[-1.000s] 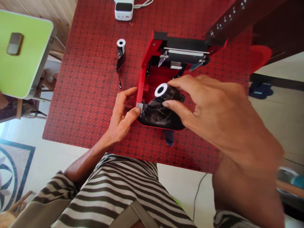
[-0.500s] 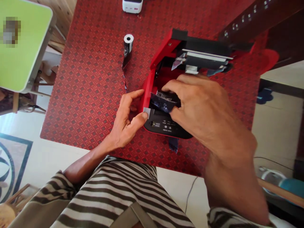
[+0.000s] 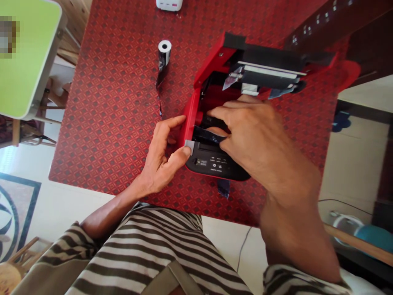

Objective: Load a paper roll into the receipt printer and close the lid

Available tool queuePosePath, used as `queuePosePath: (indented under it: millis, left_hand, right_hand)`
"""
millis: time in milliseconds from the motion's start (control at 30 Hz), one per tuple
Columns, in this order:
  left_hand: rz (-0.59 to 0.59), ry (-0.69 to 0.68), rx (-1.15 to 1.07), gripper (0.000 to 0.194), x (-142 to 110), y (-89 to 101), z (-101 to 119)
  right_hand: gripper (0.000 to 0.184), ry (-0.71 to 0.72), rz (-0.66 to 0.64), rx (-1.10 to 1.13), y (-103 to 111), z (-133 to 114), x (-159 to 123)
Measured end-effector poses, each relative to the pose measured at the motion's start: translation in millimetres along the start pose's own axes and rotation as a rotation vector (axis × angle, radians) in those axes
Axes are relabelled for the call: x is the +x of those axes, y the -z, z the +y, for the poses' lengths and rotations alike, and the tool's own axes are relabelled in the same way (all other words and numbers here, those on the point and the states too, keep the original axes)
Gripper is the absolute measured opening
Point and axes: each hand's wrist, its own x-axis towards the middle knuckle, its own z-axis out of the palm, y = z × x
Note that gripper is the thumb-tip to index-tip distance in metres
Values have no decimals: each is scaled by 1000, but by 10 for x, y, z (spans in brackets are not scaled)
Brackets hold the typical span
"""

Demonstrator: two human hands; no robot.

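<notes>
A red printer [image 3: 196, 102] with a black front panel [image 3: 215, 164] stands on the red patterned table [image 3: 116, 123], its lid [image 3: 264, 61] swung up and back. My left hand [image 3: 161, 157] grips the printer's left front corner, thumb on a small grey tab [image 3: 189, 146]. Inside the open bay, the closed fingers of my right hand [image 3: 254, 139] press a dark glossy ribbon roll [image 3: 211, 129] down. The roll is mostly hidden under my fingers.
A second ribbon roll with a white core [image 3: 164, 47] stands left of the printer, a dark strip [image 3: 159, 82] trailing from it. A white device [image 3: 168, 4] sits at the table's far edge. A green-topped table [image 3: 27, 61] stands to the left. A dark scrap [image 3: 223, 187] lies before the printer.
My right hand has lowered the ribbon roll from above the front panel into the printer bay; its white core no longer shows. The left hand has stayed on the corner.
</notes>
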Motion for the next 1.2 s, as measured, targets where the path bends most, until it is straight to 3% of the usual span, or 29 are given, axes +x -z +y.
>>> queuePosePath:
  millis: [100,233,400,533,667,900,1067,1200]
  left_hand:
    - [5,-5,1,67,0,4,-16]
    - [-4,-2,-13,67,-3,-4,-33]
    - [-6,6,-17,68,-9,-8,-23]
    - [-9,3,-2,68,4,8,-42]
    - [7,-10,28,69,23,34,-77]
    - [-42,-42,46,62,83,263,202]
    - [-52,-129,170,73,480,524,409]
    - [-29,-159,175,82,760,476,395]
  right_hand:
    - [34,-15,-9,0,-21,32,35]
    - [26,-10,-4,-25,35,31,-32]
    - [52,49,137,125,238,-90,-406]
    - [63,170,167,219,279,-190,-604]
    - [37,81,316,184,186,-309,-633]
    - [36,30,433,146,-50,-423,-935]
    - [30,6,447,146,-149,-350,-920]
    - [23,38,425,159,-177,-349,-807]
